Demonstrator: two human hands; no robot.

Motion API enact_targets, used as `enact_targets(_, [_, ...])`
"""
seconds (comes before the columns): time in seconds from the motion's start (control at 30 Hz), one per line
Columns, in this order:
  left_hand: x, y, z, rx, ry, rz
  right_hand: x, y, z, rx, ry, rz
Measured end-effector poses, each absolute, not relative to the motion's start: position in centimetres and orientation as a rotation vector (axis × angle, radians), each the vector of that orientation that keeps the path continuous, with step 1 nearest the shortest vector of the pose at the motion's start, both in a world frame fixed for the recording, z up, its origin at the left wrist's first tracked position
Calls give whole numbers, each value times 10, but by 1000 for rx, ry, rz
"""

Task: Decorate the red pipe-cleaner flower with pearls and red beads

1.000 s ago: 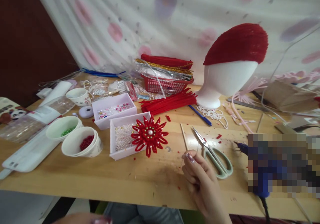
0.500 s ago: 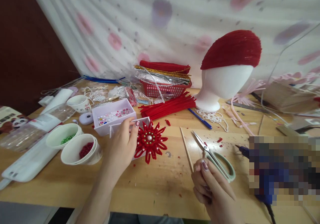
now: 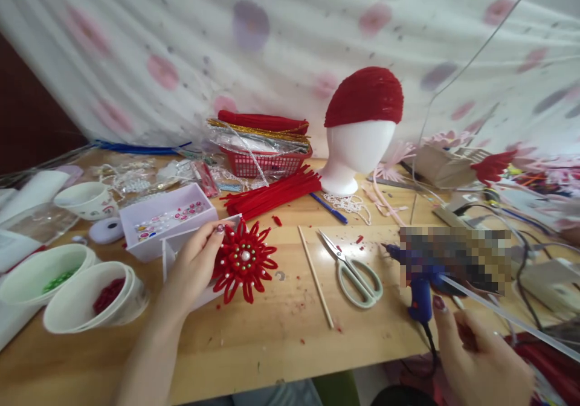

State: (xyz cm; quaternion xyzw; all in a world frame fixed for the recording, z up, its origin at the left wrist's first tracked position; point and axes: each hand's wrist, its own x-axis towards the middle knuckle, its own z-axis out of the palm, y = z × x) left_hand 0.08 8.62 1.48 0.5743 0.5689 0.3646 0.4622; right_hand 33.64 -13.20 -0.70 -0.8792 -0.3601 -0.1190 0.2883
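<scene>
My left hand [image 3: 193,267] pinches the left edge of a red pipe-cleaner flower [image 3: 245,260] dotted with pearls; the flower lies over a white tray [image 3: 170,252] of beads. My right hand [image 3: 475,357] is low at the right, thumb raised and fingers apart, just short of the handle of a blue glue gun [image 3: 420,294] that stands on the wooden table [image 3: 272,339]. Nothing shows in that hand. The gun's upper body is blurred out.
Pale green scissors [image 3: 357,270] and a thin wooden stick [image 3: 316,276] lie between my hands. Behind them are a foam head with a red cap [image 3: 360,134], loose red pipe cleaners [image 3: 272,191] and a red basket [image 3: 267,163]. Bead cups [image 3: 90,297] stand left; cables clutter the right.
The view has swung right. My left hand came in and took hold of the flower. My right hand left the spot by the scissors and moved right, toward the glue gun.
</scene>
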Motion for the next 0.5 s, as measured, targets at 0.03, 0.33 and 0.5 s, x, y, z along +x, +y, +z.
enact_targets(0.03, [0, 86, 14, 1403, 1384, 906, 343, -127, -6, -2441, -860, -352])
enact_targets(0.33, [0, 83, 14, 1419, 1390, 962, 369, -83, -3, -2515, -913, -80])
enact_targets(0.5, [0, 80, 22, 1463, 1460, 950, 381, -76, -5, -2456, -918, 133])
